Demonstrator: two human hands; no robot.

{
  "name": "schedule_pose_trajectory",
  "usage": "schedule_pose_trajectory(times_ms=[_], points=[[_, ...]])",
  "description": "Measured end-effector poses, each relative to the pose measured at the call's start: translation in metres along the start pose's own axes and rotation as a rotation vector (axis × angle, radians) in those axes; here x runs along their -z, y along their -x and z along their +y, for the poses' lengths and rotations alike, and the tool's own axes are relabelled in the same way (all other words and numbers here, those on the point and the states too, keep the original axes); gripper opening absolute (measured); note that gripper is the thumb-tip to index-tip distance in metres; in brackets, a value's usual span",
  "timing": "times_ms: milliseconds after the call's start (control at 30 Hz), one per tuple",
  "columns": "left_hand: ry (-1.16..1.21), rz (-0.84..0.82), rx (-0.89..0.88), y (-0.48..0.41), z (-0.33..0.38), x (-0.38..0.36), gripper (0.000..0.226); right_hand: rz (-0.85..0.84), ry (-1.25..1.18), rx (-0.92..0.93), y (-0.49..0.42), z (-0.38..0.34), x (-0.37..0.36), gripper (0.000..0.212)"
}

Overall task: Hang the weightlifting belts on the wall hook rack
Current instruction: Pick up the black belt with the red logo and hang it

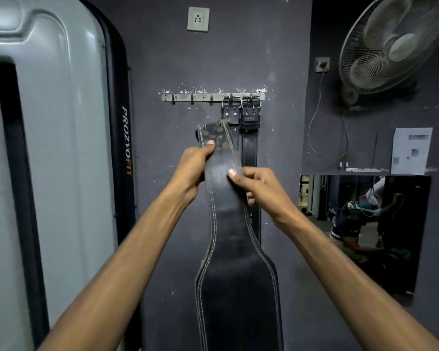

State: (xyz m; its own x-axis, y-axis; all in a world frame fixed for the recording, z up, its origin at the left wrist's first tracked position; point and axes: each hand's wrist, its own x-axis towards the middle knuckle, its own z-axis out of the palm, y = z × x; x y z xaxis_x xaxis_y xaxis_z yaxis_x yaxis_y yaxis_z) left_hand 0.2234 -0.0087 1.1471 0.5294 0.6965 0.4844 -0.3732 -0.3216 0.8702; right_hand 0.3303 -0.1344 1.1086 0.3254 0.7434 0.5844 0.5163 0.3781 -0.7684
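Note:
A wide black leather weightlifting belt (235, 274) with pale stitching hangs upright in front of me, held in both hands. My left hand (190, 171) grips its narrow upper part near the top end. My right hand (257, 188) pinches the strap a little lower, on its right edge. Above, a metal hook rack (188, 97) is screwed to the dark wall. Two black belts (249, 138) hang by their buckles from its two right hooks. The three left hooks are bare. The held belt's top end is just below the rack.
A large grey machine shroud (48, 148) with a black edge fills the left side. A wall fan (395, 44) and cable are at the upper right, a mirror (365, 224) lower right, a wall socket (198, 19) above the rack.

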Motion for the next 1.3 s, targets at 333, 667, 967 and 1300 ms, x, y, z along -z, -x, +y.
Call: schedule_pose_trajectory(times_ms=[333, 667, 967, 1300], points=[[-0.302, -0.259, -0.228, -0.091, -0.054, 0.036, 0.020, 0.284, -0.081, 0.037, -0.153, 0.021, -0.004, 0.036], [-0.436, -0.015, -0.289, -0.200, -0.101, 0.044, 0.066, 0.482, -0.267, -0.004, -0.229, 0.079, -0.027, 0.035], [-0.513, 0.278, -0.521, -0.285, -0.100, 0.033, 0.028, 0.623, -0.097, 0.331, -0.308, 0.128, -0.044, 0.052], [-0.624, 0.454, -0.729, -0.422, -0.062, 0.022, 0.043, 0.714, 0.239, 0.491, -0.448, 0.115, -0.005, 0.048]])
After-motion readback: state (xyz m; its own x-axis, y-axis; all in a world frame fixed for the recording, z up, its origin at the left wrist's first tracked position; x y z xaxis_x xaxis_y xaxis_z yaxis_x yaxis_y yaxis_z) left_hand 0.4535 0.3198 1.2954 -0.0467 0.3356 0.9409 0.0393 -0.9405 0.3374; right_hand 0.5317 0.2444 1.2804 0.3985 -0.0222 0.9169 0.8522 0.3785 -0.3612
